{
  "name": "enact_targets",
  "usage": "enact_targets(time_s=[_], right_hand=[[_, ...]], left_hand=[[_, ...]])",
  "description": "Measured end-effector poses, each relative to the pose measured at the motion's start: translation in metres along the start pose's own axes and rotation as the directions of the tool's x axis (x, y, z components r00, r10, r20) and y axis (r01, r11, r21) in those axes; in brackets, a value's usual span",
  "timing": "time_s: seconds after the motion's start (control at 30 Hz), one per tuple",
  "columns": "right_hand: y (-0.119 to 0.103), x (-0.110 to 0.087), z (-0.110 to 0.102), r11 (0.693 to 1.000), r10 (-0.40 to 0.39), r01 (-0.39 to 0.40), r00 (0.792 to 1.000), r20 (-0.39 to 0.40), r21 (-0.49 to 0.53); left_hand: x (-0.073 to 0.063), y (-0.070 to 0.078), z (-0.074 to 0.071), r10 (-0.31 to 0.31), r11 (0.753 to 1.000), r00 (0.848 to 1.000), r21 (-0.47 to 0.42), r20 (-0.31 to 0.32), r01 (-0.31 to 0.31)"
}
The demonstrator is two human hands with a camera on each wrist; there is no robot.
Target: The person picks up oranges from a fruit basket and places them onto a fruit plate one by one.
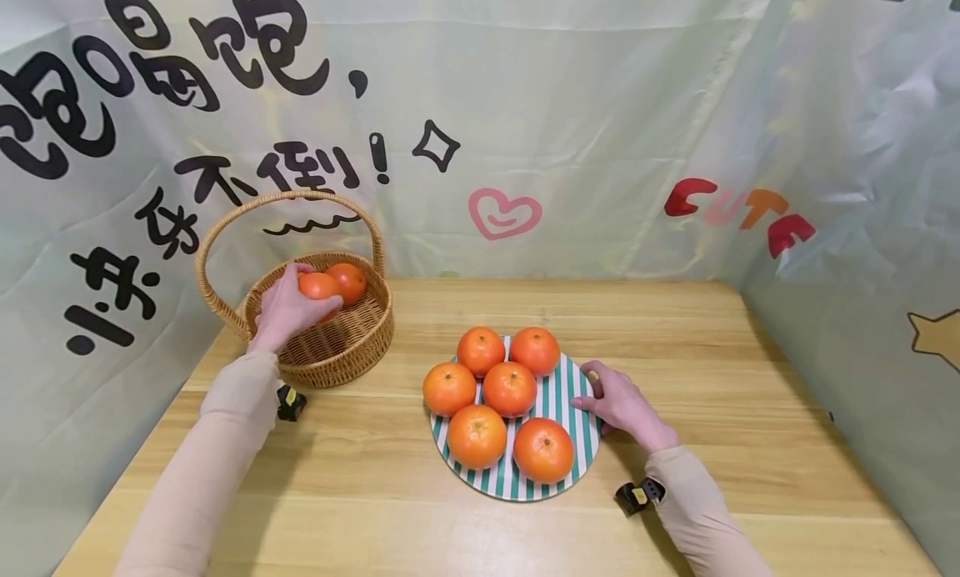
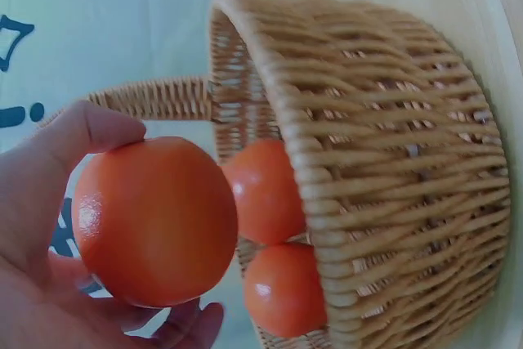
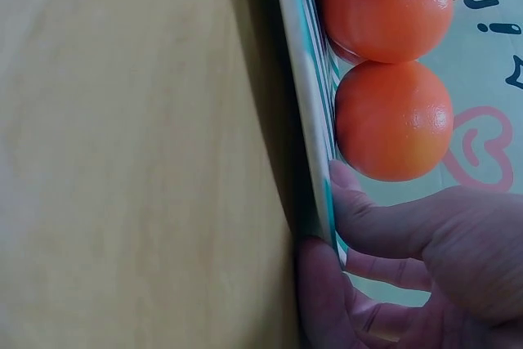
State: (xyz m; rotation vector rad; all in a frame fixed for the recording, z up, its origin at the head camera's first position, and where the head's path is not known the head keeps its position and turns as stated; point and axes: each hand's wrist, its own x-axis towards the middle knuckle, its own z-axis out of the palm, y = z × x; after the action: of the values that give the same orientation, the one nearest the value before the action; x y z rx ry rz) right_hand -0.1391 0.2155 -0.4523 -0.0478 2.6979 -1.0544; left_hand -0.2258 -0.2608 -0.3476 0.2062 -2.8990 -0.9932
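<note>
Six orange fruits (image 1: 510, 389) are borne by the striped plate (image 1: 564, 406), its 3 o'clock rim pinched between thumb and fingers of the right hand (image 1: 621, 403). One held fruit (image 2: 155, 221) is gripped by the left hand (image 1: 288, 308), thumb and fingers curled round it, just above the wicker basket (image 1: 347, 365) at the plate's 10 o'clock; two basket fruits (image 2: 286, 289) are seen inside

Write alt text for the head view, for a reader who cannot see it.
A person's left hand holds a round orange fruit over a wicker basket with more fruit inside. The right hand grips the edge of a round, green-and-white striped plate bearing six fruits on a wooden table.
</note>
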Motion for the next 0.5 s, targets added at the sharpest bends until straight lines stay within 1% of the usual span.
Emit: enact_targets(time_s=[0.13,0.27,0.5], right_hand=[[0.0,-0.001,0.0,1.0,0.004,-0.004,1.0,0.009,0.005],[0.002,-0.001,0.001,1.0,0.0,0.0,1.0,0.003,0.009],[0.001,0.0,0.0,1.0,-0.004,0.004,1.0,-0.001,0.007]], left_hand=[[-0.005,0.008,-0.001,0.028,0.999,0.999,-0.043,-0.02,-0.029],[-0.013,0.02,-0.002,0.069,0.994,0.997,-0.087,-0.03,-0.072],[-0.029,0.043,-0.001,0.161,0.977,0.985,-0.135,-0.056,-0.167]])
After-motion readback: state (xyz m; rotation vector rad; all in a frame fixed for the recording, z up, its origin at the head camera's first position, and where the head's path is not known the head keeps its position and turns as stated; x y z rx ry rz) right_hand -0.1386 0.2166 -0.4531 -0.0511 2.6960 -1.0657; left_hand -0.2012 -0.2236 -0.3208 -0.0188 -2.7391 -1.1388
